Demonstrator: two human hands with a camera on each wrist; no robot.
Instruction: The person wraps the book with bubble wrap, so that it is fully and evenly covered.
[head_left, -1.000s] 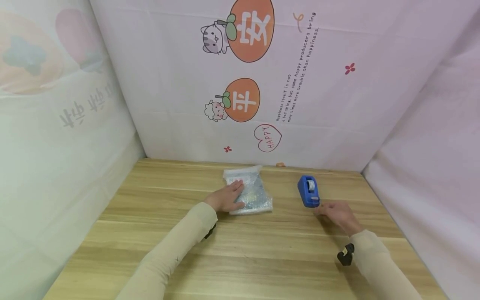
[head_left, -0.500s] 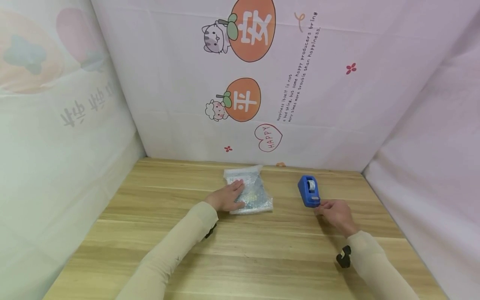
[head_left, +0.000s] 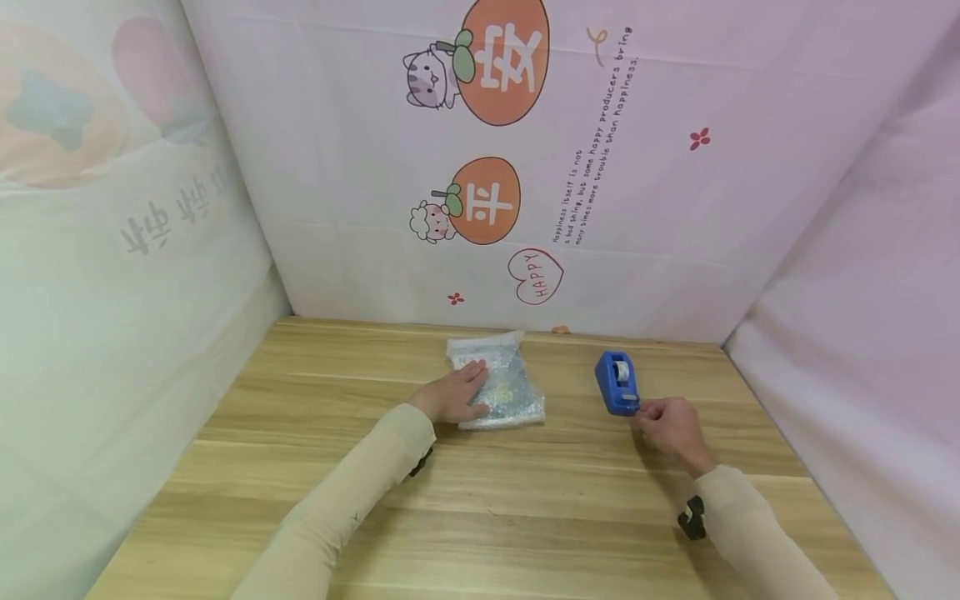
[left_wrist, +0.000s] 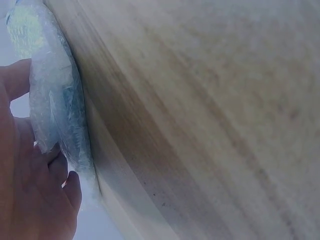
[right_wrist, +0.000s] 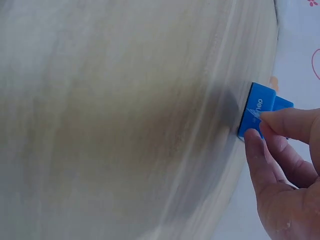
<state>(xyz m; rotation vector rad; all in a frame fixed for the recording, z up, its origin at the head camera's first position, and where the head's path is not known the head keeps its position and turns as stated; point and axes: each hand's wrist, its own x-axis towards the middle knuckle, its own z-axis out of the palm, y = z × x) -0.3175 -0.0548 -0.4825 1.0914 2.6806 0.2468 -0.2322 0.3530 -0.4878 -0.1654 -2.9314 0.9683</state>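
A flat bubble-wrapped packet [head_left: 513,393] lies on the wooden table near the back wall. My left hand [head_left: 450,397] rests on its left part, fingers stretched over the wrap. In the left wrist view the clear wrap [left_wrist: 62,90] bulges beside the fingers, with something bluish inside. To the right stands a blue tape dispenser [head_left: 610,385] holding a roll of tape [head_left: 622,371]. My right hand [head_left: 672,427] is at its near end, thumb and fingertips pinched together. The right wrist view shows a clear bit of tape [right_wrist: 254,113] at the pinch, against the dispenser's side.
The wooden table [head_left: 480,517] reaches back to a printed white cloth wall [head_left: 337,250]. Cloth walls also flank it on the left [head_left: 187,333] and right [head_left: 847,350]. A black wrist-worn device [head_left: 692,518] hangs under the right sleeve.
My right hand has turned slightly at the wrist, its fingers more bunched, while staying at the dispenser's near end. My left hand, the packet and the dispenser have kept their places.
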